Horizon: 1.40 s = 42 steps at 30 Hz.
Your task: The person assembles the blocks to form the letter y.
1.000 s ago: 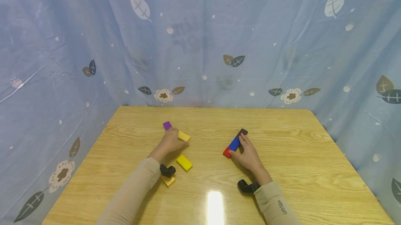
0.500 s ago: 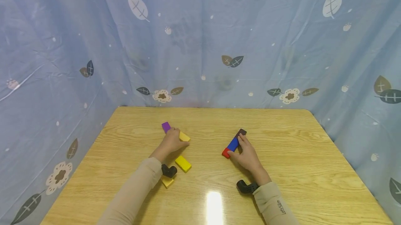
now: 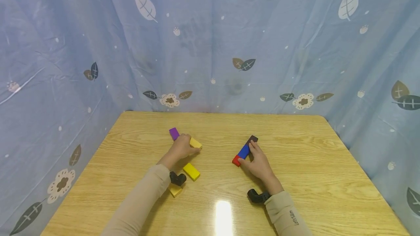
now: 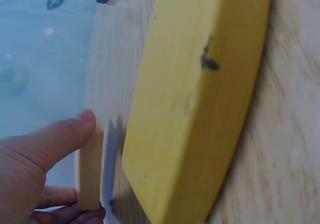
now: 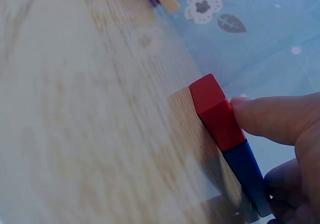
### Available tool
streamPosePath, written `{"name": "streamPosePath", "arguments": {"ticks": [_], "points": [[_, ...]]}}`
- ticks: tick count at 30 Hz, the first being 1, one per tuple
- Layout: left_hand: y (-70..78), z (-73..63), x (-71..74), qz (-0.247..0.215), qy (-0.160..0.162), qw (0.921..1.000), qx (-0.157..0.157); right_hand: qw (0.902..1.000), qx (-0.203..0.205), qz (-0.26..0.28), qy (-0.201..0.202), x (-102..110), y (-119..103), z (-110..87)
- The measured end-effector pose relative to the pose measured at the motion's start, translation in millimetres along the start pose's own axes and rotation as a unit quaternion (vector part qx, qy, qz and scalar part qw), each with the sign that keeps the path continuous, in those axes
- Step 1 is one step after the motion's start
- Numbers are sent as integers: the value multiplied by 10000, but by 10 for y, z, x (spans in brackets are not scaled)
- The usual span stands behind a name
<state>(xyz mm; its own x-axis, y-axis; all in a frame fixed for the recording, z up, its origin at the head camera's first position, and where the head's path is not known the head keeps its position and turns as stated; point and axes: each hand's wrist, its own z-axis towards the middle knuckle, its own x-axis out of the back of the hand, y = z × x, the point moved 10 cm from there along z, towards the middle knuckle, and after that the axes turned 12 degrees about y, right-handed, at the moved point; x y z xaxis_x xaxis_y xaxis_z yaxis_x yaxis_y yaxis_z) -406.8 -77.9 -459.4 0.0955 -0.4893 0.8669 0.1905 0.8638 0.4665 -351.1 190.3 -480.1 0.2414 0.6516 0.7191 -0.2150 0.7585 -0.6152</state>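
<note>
My left hand (image 3: 181,147) pinches a pale yellow block (image 3: 195,143) between thumb and fingers; the left wrist view shows this block (image 4: 90,176) standing on its narrow side. Just behind the hand lies a purple block (image 3: 174,133), partly covered by the fingers. On the right, a red block (image 3: 236,161), a blue block (image 3: 244,152) and a dark brown block (image 3: 252,140) form a slanting row, end to end. My right hand (image 3: 261,165) grips this row, thumb against the red block (image 5: 217,116) and fingers toward the brown end.
A bright yellow block (image 3: 191,171) lies in front of the left hand and looms large in the left wrist view. Another pale yellow block (image 3: 175,191) is partly hidden under the left wrist's black camera mount (image 3: 178,179). A patterned blue curtain (image 3: 210,46) hangs behind the wooden table (image 3: 295,134).
The left hand and its pale yellow block have shifted slightly right, and more of the purple block shows. The right hand and its row stay in place.
</note>
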Motion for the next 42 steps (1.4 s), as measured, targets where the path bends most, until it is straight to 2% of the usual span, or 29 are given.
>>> {"name": "streamPosePath", "arguments": {"ticks": [6, 10, 18, 26, 33, 37, 42], "points": [[105, -6, 23, -217, 99, 9997, -89, 10000, 6, 25, 24, 17, 6, -8], [218, -5, 7, -398, 52, 9991, -114, 10000, 58, 15, 43, 39, 8, -12], [613, 57, -67, -762, 18, 9962, -428, 9999, 84, -23, 80, 55, 28, 2], [896, -6, -216, -782, -42, 9939, -780, 10000, 11, -34, 20, 5, 23, -26], [967, -56, -349, -856, -227, 9935, -714, 10000, 39, -76, -16, -22, 34, -9], [987, -64, -417, -560, -192, 9953, -767, 9999, 97, -123, -29, -22, 24, -2], [980, -83, -507, -274, -259, 9971, -665, 9998, 140, -114, -23, -15, 7, 2]]}}
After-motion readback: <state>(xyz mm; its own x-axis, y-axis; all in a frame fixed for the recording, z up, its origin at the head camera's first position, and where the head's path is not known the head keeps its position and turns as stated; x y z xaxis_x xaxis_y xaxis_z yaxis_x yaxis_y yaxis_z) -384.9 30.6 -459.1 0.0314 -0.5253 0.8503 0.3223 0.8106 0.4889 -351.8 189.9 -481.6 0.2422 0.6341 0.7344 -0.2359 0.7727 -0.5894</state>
